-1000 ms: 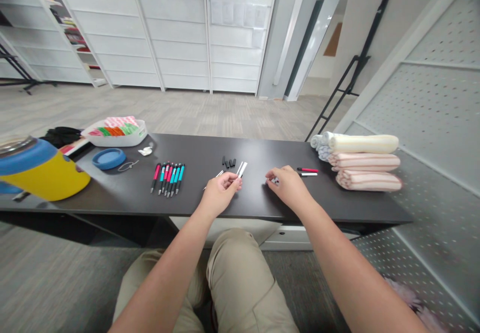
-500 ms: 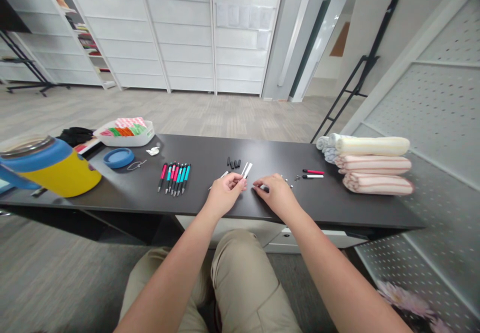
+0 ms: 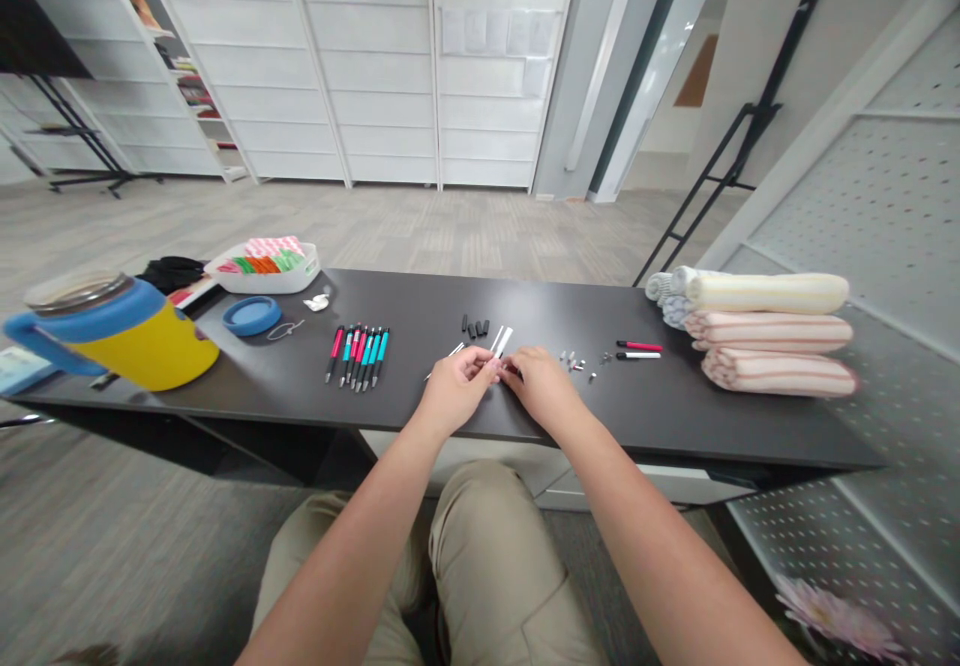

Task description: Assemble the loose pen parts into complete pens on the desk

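The person wears khaki cargo trousers (image 3: 499,571), with bare forearms (image 3: 349,546), left hand (image 3: 454,396) and right hand (image 3: 544,388).

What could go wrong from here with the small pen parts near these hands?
The tiny metal-looking pen parts lie loose on the dark tabletop just beside the right hand; a brushing knuckle might scatter them, and they could be hard to find again. The thin white rod seems pinched only lightly in the left hand, so it could slip or bend while the hands work close together.
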Tool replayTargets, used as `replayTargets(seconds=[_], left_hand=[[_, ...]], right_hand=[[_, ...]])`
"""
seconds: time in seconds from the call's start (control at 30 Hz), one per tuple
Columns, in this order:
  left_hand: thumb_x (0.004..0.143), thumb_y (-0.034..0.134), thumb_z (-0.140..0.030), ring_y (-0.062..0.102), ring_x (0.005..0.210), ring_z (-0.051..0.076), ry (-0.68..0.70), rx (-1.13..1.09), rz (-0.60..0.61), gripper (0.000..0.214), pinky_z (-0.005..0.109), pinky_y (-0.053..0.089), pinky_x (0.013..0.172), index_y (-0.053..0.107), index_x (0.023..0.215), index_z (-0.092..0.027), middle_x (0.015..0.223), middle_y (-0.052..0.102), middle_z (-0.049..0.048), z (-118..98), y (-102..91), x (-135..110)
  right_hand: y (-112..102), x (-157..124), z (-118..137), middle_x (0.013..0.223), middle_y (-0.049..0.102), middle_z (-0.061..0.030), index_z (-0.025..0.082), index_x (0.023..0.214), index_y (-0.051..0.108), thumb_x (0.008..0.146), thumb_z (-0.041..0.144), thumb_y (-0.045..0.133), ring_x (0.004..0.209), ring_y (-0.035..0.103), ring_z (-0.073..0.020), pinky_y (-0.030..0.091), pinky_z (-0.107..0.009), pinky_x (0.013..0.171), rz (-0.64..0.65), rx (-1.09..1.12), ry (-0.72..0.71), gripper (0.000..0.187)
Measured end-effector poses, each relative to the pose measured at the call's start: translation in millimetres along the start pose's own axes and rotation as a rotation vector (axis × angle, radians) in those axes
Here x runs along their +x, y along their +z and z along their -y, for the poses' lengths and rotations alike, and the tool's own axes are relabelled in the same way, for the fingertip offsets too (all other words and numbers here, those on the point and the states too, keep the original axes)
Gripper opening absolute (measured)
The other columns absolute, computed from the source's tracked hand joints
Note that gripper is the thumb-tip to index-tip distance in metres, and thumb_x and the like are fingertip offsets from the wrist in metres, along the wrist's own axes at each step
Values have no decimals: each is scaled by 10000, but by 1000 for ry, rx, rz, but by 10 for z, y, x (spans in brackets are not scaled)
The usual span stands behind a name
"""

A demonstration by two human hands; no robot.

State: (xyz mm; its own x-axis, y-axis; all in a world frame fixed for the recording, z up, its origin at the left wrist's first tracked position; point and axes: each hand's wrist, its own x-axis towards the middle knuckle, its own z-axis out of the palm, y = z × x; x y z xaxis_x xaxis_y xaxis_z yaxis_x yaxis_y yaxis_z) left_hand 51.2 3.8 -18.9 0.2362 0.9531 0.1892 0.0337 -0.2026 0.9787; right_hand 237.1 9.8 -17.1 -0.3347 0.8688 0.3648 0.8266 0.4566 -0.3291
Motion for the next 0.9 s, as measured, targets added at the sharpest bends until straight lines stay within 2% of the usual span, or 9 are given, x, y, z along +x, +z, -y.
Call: replayTargets(seconds=[0.17, 0.37, 0.5, 0.73, 0.9], left_hand=[[926, 705, -445, 756, 835, 194, -1, 3, 0, 296, 324, 612, 822, 728, 1027, -168, 890, 777, 60, 24, -2, 10], [919, 705, -406, 763, 848, 202, -26, 10, -11, 284, 325, 602, 811, 717, 1066, -164, 946, 784, 81, 36, -9, 14], [922, 698, -381, 756, 936, 218, 3, 32, -18, 278, 323, 592, 828, 725, 1108, -177, 999, 792, 87, 17, -16, 9], [961, 657, -348, 716, 1010, 204, 98, 131, -3, 240, 303, 558, 899, 766, 1118, -204, 1120, 779, 74, -57, -38, -11], [977, 643, -353, 731, 969, 201, 111, 211, -36, 234, 300, 555, 865, 751, 1138, -223, 1111, 782, 59, -24, -53, -5]], right_hand=[[20, -39, 8, 973, 754, -89, 195, 928, 728, 984, 215, 685, 923, 658, -245, 482, -357, 877, -22, 23, -27, 73], [-26, -108, 15, 920, 783, -55, 214, 1007, 735, 996, 207, 643, 856, 710, -219, 485, -310, 776, -81, 167, 129, 93], [-53, -140, -20, 906, 802, -40, 233, 1019, 765, 992, 266, 643, 807, 736, -211, 506, -301, 757, -142, 283, 163, 130], [-61, -142, -74, 1026, 800, -79, 249, 1017, 809, 1020, 344, 603, 949, 734, -237, 540, -334, 861, -259, 306, 94, 227], [-69, -136, -62, 990, 762, -93, 228, 1159, 798, 1057, 337, 545, 921, 707, -225, 545, -330, 854, -281, 286, 31, 295]])
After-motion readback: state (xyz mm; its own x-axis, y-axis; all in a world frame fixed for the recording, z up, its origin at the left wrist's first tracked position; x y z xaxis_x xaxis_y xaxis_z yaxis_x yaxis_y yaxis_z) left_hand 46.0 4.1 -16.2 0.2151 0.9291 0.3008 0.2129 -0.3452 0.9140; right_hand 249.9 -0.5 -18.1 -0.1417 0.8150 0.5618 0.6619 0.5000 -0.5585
